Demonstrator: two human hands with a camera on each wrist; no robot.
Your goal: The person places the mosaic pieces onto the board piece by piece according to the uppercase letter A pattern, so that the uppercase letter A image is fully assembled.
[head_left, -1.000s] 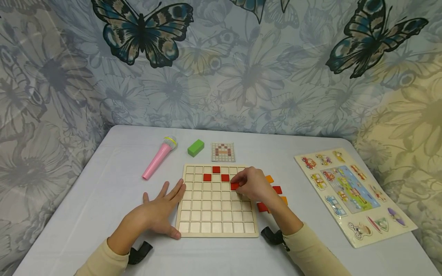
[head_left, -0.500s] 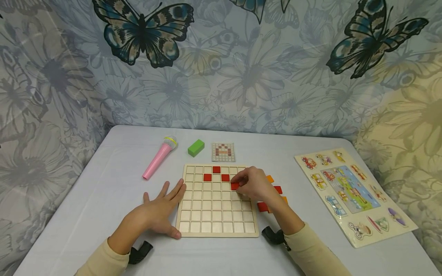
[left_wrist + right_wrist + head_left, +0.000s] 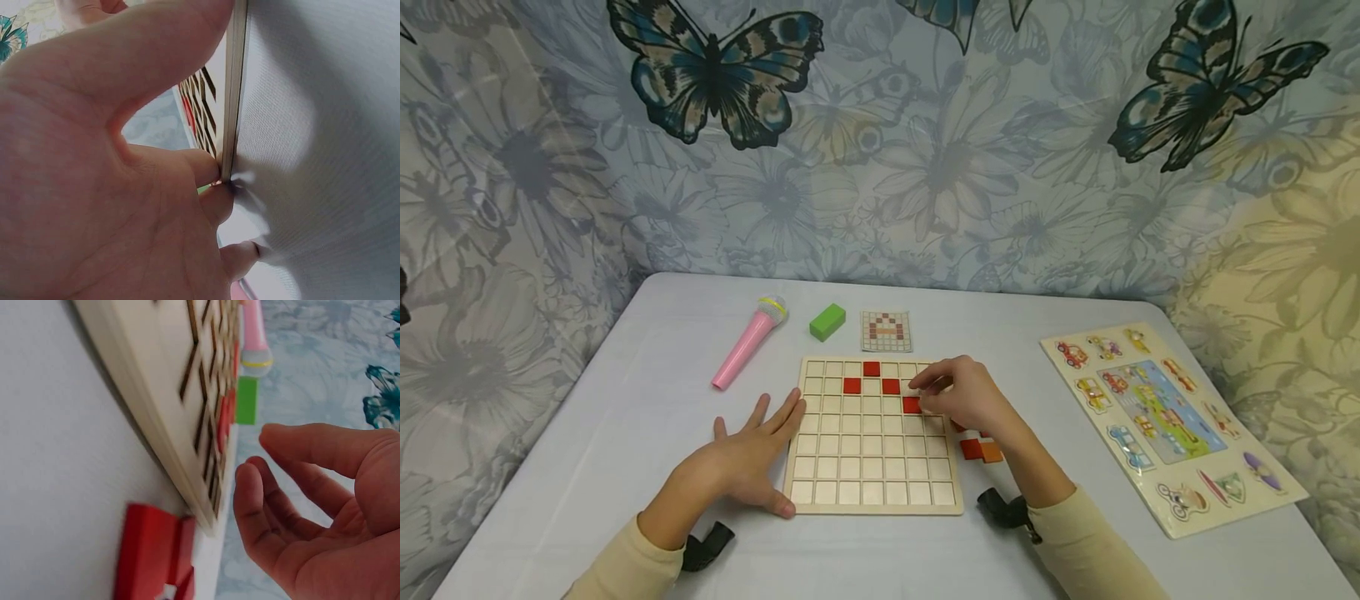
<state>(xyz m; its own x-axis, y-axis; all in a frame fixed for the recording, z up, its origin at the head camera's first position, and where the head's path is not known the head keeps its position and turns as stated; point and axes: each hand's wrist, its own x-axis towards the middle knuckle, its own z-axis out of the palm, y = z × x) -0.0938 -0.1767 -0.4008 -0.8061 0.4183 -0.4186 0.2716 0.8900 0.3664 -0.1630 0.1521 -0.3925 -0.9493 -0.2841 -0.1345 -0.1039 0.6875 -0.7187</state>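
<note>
A pale wooden grid board (image 3: pixel 872 471) lies on the white table. My left hand (image 3: pixel 741 462) is spread beside it, its thumb and fingertips against the board's left edge. Over the board's right side is my right hand (image 3: pixel 966 396), near a red tile (image 3: pixel 911 405) that lies in a square. In the right wrist view a gap shows between thumb and fingers (image 3: pixel 249 494), with nothing held. Further red tiles fill the squares above: one at the top (image 3: pixel 871 368) and two in the row below it. Loose red tiles (image 3: pixel 972 450) and an orange tile (image 3: pixel 992 452) lie right of the board, partly hidden by the right arm.
Behind the board lie a small pattern card (image 3: pixel 886 332), a green block (image 3: pixel 827 322) and a pink toy microphone (image 3: pixel 749 343). A picture puzzle board (image 3: pixel 1172 429) takes up the table's right side. Butterfly-printed cloth hangs behind the table.
My right hand has let go of the red tile and shifted slightly up and to the right. The tile stays in its square. The left hand keeps its place.
</note>
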